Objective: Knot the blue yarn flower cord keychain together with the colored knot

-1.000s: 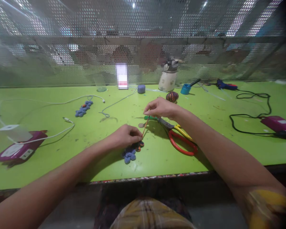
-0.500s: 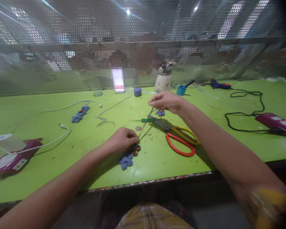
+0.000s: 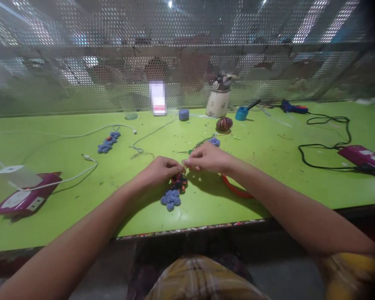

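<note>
My left hand (image 3: 161,173) pinches the top of a dark multicoloured crocheted flower (image 3: 179,183) near the table's front edge. Joined or lying against that flower is a blue crocheted flower (image 3: 171,200), flat on the table. Close beside it, my right hand (image 3: 209,159) is closed in a pinch on a thin strand of yarn at the left fingertips; most of the strand is hidden. Under the right forearm shows a red handle of the scissors (image 3: 236,188); their blades are covered. Beyond the right hand lie another blue flower (image 3: 214,141) and a multicoloured yarn ball (image 3: 224,124).
A strip of blue flowers (image 3: 108,143) lies left. Further back are a blue yarn ball (image 3: 183,114), a clear cup (image 3: 131,113), a bottle (image 3: 218,100) and a blue pot (image 3: 242,113). Purple power strips (image 3: 34,193) with cables flank the green table, and a glue gun (image 3: 293,107) rests back right.
My right hand has come down and toward me, from holding the strand stretched up to meeting the left fingertips. The multicoloured yarn ball is uncovered, and the scissors are now mostly hidden.
</note>
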{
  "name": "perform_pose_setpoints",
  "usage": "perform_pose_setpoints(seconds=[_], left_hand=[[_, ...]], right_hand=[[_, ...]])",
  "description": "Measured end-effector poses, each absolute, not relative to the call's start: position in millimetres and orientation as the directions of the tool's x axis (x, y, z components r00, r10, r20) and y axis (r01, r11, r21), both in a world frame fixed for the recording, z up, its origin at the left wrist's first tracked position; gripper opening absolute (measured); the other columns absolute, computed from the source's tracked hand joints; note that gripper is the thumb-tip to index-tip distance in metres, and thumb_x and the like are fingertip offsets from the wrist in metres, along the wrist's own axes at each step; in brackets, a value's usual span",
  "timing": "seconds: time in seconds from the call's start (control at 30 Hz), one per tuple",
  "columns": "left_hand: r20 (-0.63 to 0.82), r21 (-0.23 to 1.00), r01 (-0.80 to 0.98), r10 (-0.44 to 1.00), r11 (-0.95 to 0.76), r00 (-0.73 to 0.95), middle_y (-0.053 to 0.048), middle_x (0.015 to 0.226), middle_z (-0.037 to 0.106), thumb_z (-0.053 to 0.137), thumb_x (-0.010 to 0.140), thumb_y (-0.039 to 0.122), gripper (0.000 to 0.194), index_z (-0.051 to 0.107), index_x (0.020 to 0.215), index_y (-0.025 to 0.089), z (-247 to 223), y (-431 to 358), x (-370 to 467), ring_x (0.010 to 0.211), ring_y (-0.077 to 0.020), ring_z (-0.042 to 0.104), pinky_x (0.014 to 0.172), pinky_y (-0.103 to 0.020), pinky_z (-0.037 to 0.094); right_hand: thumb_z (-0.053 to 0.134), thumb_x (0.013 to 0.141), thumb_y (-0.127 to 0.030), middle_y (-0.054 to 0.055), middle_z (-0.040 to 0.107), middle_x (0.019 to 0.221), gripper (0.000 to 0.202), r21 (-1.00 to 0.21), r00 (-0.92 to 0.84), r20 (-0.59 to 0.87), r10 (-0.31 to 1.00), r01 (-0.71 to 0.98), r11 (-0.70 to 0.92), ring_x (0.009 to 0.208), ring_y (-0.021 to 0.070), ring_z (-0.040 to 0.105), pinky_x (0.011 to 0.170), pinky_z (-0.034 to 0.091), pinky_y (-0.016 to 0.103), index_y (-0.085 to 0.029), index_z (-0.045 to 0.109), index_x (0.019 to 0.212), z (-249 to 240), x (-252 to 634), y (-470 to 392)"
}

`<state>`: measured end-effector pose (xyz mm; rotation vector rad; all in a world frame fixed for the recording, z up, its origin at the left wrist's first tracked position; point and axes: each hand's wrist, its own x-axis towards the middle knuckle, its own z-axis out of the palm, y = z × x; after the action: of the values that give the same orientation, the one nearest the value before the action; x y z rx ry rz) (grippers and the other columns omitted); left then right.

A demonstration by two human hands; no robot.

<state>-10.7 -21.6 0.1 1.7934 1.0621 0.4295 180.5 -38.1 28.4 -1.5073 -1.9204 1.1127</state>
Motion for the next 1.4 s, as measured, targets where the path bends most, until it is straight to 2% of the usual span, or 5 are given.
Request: perform_pose_setpoints(seconds=[0.2,0.43,0.67,1.03,1.4], left_hand=[[-0.144,0.859,0.473,0.796,-0.195,0.588,-0.003,0.061,0.056,0.055,0.084,0.042,0.033,0.066,0.074,0.013,-1,-19,-16,0.056,-0.0140,0.046,0.056,-0.030,0.035],[-0.223,0.883,0.463,0.791,-0.085,0.570,-0.004,0.065,0.057,0.054,0.085,0.035,0.026,0.063,0.073,0.014,5,-25,-12,0.058,-0.0134,0.047,0.059,-0.030,0.038],[-0.219,0.854,0.509,0.811,-0.110,0.542,0.000,0.057,0.049,0.054,0.084,0.038,0.030,0.058,0.064,0.016,7,-26,-11,0.052,-0.0116,0.039,0.054,-0.030,0.032],[-0.212,0.899,0.436,0.837,-0.034,0.504,0.000,0.061,0.051,0.055,0.080,0.036,0.023,0.058,0.068,0.016,-1,-21,-16,0.054,-0.0116,0.043,0.055,-0.028,0.034],[-0.110,0.908,0.412,0.909,-0.072,0.402,-0.001,0.065,0.056,0.056,0.080,0.026,0.014,0.059,0.072,0.015,-7,-15,-14,0.057,-0.0112,0.046,0.057,-0.027,0.034]], right_hand=[[0.061,0.081,-0.015,0.002,0.059,0.056,0.014,-0.924,-0.279,-0.210,0.937,0.370,-0.098,0.049,0.0079,0.049,0.049,0.041,0.021,-0.011,0.066,0.068,11,169,-38],[0.064,0.076,-0.013,0.004,0.066,0.063,0.009,-0.952,-0.326,-0.248,0.912,0.256,-0.167,0.056,0.0098,0.057,0.050,0.043,0.021,-0.013,0.069,0.069,-1,169,-39],[0.068,0.066,-0.006,0.002,0.063,0.058,0.008,-0.973,-0.177,-0.212,0.961,0.126,-0.192,0.051,0.0082,0.052,0.046,0.041,0.021,-0.014,0.066,0.067,-8,162,-39],[0.066,0.068,-0.007,0.004,0.061,0.057,0.011,-0.959,-0.164,-0.261,0.951,-0.067,-0.274,0.049,0.0105,0.056,0.040,0.038,0.021,-0.013,0.058,0.063,-1,164,-43],[0.061,0.080,-0.011,0.009,0.069,0.071,0.007,-0.963,-0.157,-0.251,0.955,-0.055,-0.262,0.049,0.0110,0.060,0.040,0.047,0.020,-0.013,0.056,0.075,-4,169,-40]])
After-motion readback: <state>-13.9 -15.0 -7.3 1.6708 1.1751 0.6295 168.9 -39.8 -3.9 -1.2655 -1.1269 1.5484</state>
